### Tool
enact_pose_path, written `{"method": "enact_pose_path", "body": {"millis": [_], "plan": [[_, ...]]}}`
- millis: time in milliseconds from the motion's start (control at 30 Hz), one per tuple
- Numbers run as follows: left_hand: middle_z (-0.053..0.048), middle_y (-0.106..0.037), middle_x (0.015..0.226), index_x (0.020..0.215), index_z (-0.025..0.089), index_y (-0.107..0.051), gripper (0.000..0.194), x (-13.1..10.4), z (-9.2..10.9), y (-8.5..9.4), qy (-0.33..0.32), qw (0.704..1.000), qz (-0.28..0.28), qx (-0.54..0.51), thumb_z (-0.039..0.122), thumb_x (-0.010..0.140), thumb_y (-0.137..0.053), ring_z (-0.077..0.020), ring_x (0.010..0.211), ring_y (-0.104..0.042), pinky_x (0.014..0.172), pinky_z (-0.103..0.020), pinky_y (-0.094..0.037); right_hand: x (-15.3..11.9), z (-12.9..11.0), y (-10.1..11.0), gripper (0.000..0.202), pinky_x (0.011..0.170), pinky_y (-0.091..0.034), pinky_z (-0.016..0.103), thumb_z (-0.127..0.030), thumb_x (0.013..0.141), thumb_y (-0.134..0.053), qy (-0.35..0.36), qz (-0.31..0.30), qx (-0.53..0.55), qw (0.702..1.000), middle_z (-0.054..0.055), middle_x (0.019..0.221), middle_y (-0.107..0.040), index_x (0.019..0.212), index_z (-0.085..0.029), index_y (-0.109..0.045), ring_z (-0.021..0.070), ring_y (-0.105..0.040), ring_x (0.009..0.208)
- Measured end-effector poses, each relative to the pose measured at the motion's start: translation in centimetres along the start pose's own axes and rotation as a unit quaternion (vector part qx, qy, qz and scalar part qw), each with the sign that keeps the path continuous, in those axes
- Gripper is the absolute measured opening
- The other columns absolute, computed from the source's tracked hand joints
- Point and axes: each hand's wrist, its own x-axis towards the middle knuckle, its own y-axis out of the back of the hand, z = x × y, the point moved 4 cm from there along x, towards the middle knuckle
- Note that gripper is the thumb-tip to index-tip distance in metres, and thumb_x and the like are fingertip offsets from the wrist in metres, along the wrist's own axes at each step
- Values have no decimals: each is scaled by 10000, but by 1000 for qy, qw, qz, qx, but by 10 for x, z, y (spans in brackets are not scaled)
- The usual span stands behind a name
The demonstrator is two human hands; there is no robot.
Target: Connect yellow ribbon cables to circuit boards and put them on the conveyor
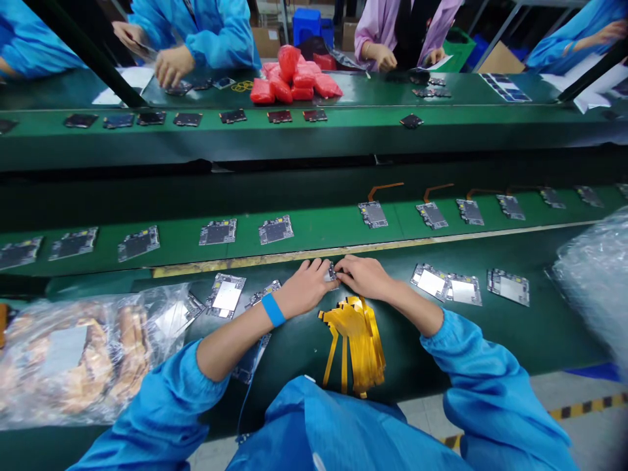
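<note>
A small circuit board [332, 273] is pinched between left hand [305, 286] and right hand [364, 276], just above unused yellow flex cables [360, 340].

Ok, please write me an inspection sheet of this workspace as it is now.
Surface: green bench beside a green conveyor.
Job's things: small circuit board pinched by left hand and right hand.
Clutter: yellow flex strips, loose boards, plastic bag.
Fingers: both hands shut on the board.
Cables: orange flex tails on conveyor boards.
Surroundings: other workers' hands, red packets.
</note>
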Motion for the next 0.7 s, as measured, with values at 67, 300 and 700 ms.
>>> {"method": "enact_pose_path", "body": {"millis": [67,300,700], "plan": [[-165,-555,1192,1310,255,-677,329,0,0,1,0,1000,-8,6,239,1058,-465,-321,1112,-503,894,-433,-415,1,3,-4,150,746,-398,267,-268,1028,-589,-3,-3,6,1000,40,1100,-724,1101,-239,-718,182,-682,936],[-171,-545,1289,1397,297,-618,435,-2,0,4,12,1000,-11,1,177,992,-518,-327,1131,-505,929,-460,-428,3,12,-8,86,699,-362,277,-252,1000,-624,-16,6,0,1000,34,1057,-727,986,-228,-705,183,-675,893],[-187,-528,1325,1514,146,-429,629,32,-62,31,198,968,134,-78,360,948,-599,-330,1220,-528,1036,-454,-477,-47,36,3,252,685,-470,278,-445,971,-635,-58,253,214,942,46,906,-668,1045,-210,-688,177,-610,767]]}}
